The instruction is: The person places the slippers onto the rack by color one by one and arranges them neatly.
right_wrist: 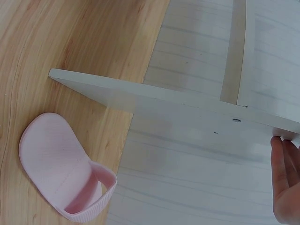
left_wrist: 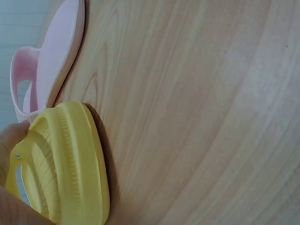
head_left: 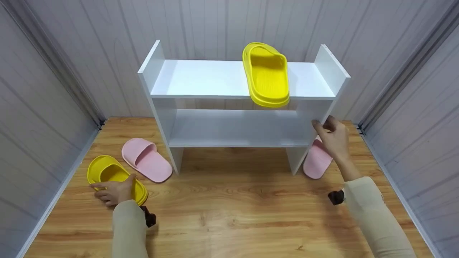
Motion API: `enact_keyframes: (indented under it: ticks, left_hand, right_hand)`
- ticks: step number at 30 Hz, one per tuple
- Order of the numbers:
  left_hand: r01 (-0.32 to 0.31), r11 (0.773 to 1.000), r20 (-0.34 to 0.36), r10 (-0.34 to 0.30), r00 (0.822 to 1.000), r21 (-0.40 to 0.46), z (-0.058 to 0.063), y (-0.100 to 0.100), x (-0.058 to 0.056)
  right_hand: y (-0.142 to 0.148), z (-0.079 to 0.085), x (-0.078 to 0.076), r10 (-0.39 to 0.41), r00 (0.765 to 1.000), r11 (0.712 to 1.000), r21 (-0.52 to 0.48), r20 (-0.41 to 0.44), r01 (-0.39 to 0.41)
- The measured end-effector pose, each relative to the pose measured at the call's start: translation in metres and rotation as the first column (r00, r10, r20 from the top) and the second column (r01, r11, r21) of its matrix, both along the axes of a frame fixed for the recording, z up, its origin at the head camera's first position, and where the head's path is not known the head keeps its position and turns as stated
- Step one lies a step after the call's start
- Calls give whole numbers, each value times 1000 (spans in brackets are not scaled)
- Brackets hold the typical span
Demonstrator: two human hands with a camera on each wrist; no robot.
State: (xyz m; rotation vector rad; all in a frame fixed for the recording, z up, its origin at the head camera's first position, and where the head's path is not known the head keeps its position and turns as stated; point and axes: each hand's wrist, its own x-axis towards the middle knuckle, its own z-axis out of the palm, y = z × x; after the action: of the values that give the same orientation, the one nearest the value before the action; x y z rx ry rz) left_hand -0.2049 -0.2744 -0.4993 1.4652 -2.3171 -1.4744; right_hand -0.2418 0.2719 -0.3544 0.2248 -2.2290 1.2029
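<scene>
At the lower left, my left hand (head_left: 114, 191) grips a yellow slipper (head_left: 104, 168) across its middle, thumb on one side and fingers on the other. The slipper (left_wrist: 79, 159) lies on or just over the wooden floor. On the right, my right hand (head_left: 335, 138) pinches the side panel of a white two-tier shelf (head_left: 233, 127). Its fingertips touch the panel's outer face (right_wrist: 187, 126) in the right wrist view, where the thumb is hidden. A second yellow slipper (head_left: 269, 77) rests on the top board, its sole end jutting past the front edge.
A pink slipper (head_left: 148, 159) lies on the floor (head_left: 222, 215) between the held slipper and the shelf. Another pink slipper (head_left: 317, 161) lies outside the shelf's right panel, partly behind my right hand. Pale panelled walls (head_left: 46, 107) enclose the floor at the back and both sides.
</scene>
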Motion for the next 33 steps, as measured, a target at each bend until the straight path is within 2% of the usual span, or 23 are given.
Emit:
enact_keyframes:
  ticks: [7,12,16,20,24,28,33]
  left_hand:
    - [8,1000,21,-8,1000,-18,-3,0,-1]
    - [-8,1000,6,8,1000,-27,-3,1,-3]
    - [-15,999,1,15,1000,-39,-3,0,-5]
    - [-3,998,33,5,999,-64,-2,-4,-3]
    - [34,997,68,-29,997,-72,2,-10,-1]
    - [73,995,48,-70,996,-63,10,-14,-3]
    - [122,988,21,-120,993,-98,17,-14,-8]
  right_hand:
    - [1,-1,1,8,1000,1000,-22,1,-8]
    - [2,-1,2,18,1000,999,-32,25,-18]
    - [1,-2,2,17,1000,999,-29,8,-17]
    - [4,-9,-3,22,1000,1000,-19,-3,-22]
    - [12,-21,-14,34,999,999,-13,-2,-34]
    - [15,-27,-21,29,1000,999,-14,-4,-29]
    - [13,-26,-24,22,1000,1000,-17,-8,-22]
